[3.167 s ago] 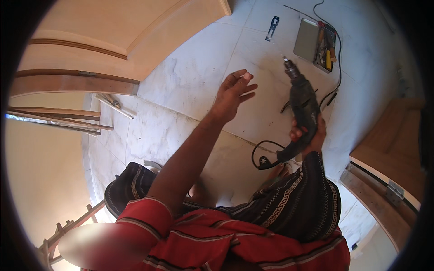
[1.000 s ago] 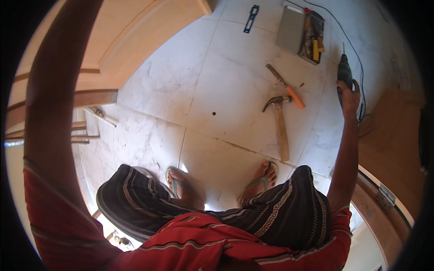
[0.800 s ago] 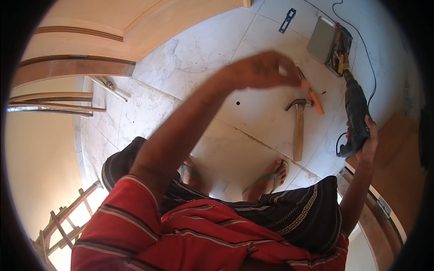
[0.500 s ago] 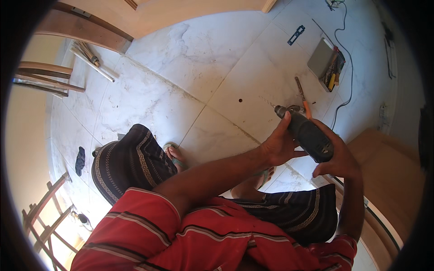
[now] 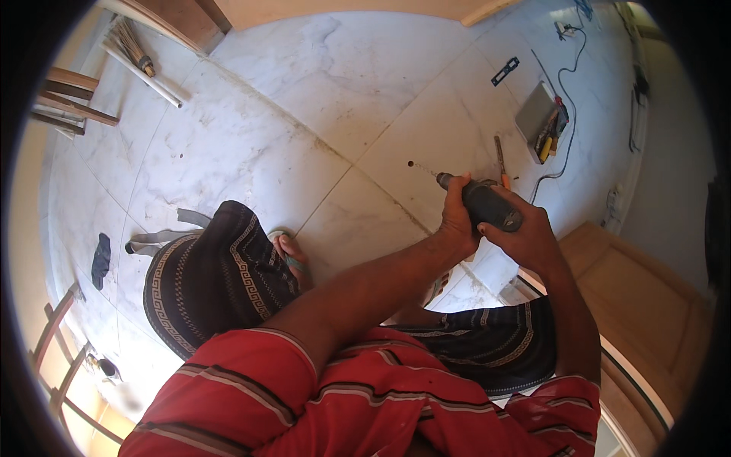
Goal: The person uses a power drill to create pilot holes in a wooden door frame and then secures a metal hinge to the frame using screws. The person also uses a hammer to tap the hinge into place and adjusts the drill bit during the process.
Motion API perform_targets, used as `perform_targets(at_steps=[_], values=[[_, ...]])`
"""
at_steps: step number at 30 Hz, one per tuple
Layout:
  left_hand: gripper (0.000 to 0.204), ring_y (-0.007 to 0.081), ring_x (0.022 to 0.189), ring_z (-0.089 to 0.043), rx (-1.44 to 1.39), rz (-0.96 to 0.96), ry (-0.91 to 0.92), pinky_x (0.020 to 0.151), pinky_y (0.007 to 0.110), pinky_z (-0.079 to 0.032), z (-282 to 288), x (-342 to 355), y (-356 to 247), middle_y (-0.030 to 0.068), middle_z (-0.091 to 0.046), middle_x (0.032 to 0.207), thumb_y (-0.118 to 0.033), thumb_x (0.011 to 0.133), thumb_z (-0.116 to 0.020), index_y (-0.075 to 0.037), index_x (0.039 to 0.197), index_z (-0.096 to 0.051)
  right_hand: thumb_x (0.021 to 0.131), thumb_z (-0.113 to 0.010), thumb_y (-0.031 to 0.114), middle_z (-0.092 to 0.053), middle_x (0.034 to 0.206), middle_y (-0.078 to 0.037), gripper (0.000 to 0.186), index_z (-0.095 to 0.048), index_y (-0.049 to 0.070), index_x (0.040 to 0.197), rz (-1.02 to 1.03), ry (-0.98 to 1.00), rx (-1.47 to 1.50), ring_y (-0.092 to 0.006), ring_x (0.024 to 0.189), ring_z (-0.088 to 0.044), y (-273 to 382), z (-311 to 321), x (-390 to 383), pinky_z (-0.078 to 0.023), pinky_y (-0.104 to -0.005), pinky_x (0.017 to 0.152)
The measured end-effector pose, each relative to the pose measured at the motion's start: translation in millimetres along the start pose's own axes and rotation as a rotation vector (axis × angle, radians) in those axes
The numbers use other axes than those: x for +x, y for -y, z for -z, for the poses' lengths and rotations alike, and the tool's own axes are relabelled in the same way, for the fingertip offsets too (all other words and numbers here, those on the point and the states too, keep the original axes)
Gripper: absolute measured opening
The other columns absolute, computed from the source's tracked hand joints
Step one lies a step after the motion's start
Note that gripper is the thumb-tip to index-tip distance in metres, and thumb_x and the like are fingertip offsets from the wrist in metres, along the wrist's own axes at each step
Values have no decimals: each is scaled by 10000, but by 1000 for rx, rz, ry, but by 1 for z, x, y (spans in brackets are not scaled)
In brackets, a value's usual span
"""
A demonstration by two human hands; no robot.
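Note:
My left hand (image 5: 457, 217) is closed round the front of a dark power drill (image 5: 491, 206), and my right hand (image 5: 533, 240) grips its rear. The drill's thin bit points up-left toward a small dark hole (image 5: 410, 164) in the marble-look tile; whether the tip touches it I cannot tell. An orange-handled tool (image 5: 501, 164) lies just beyond the drill, which partly hides it. The hammer is mostly hidden behind my hands and the drill.
An open metal toolbox (image 5: 529, 114), a dark slotted bar (image 5: 505, 71) and a cable (image 5: 567, 70) lie at the upper right. A brush with pale rods (image 5: 137, 57) and wooden strips (image 5: 84, 107) are upper left. A wooden panel (image 5: 624, 293) stands at the right.
My left hand has come from reaching out empty onto the drill, joining my right hand. The drill has moved left, its bit now by the dark hole. The view has shifted.

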State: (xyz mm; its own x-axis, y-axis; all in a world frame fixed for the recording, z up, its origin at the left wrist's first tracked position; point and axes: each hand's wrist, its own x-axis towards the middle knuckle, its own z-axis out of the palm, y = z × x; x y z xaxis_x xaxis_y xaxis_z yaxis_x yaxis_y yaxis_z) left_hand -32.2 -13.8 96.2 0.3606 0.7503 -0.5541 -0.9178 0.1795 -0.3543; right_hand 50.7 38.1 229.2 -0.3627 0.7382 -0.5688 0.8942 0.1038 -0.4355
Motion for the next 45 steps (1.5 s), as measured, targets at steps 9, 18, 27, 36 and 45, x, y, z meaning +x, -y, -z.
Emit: perform_targets(at_steps=[9, 18, 27, 36, 45], values=[[513, 281, 966, -671, 18, -16, -98, 914, 440, -554, 17, 8, -21, 118, -661, 1005, -557, 849, -637, -89, 1052, -582, 775, -795, 320, -751, 989, -211, 668, -621, 7, 1339, 83, 17, -66, -383, 962, -737, 4, -21, 18, -197, -527, 1263], [467, 295, 899, -674, -10, -2, -84, 891, 446, -553, 16, 6, -29, 101, -681, 934, -585, 820, -628, -126, 904, -623, 802, -760, 368, -745, 1020, -210, 694, -583, 25, 1379, 75, 30, -188, -381, 1050, -707, 16, -27, 21, -151, -556, 1273], [477, 301, 938, -680, 0, 4, -76, 920, 461, -552, 17, 9, -27, 108, -683, 952, -591, 828, -614, -122, 916, -620, 805, -760, 369, -742, 1047, -206, 699, -574, 23, 1384, 25, 50, -187, -384, 1064, -702, 21, -22, 17, -160, -544, 1272], [479, 307, 938, -683, 5, -13, -94, 923, 461, -554, 26, 19, -26, 117, -685, 957, -582, 835, -606, -112, 924, -619, 808, -755, 368, -745, 1080, -191, 687, -579, 31, 1380, 4, 42, -184, -379, 1101, -691, 23, -23, 17, -157, -558, 1268], [478, 295, 911, -683, -14, -52, -109, 901, 450, -561, 28, 19, -27, 105, -693, 933, -587, 827, -614, -117, 911, -632, 806, -755, 373, -750, 1034, -203, 693, -585, 29, 1383, 24, 55, -183, -394, 1081, -696, 24, -24, 20, -171, -565, 1260]])
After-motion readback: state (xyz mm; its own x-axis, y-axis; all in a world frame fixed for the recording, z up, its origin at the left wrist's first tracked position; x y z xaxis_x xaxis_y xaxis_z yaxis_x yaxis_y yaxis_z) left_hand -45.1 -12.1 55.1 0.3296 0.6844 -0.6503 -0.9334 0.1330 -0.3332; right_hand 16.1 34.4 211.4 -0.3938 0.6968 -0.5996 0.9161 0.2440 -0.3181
